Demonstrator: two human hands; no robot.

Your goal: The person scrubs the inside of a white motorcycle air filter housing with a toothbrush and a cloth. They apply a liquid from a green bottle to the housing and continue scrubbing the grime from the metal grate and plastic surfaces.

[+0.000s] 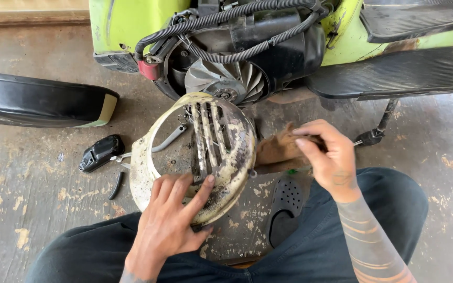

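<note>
While the left hand (171, 220) clamps its grip on the grimy cream-coloured slotted metal fan cover (205, 152), held tilted over the concrete floor (27, 178) before the lime-green scooter's exposed engine (237, 52), the right hand (326, 154) pinches a brown rag (276, 149) just beside the cover's edge. A black scooter seat (38, 102) lies well apart to the left.
</note>
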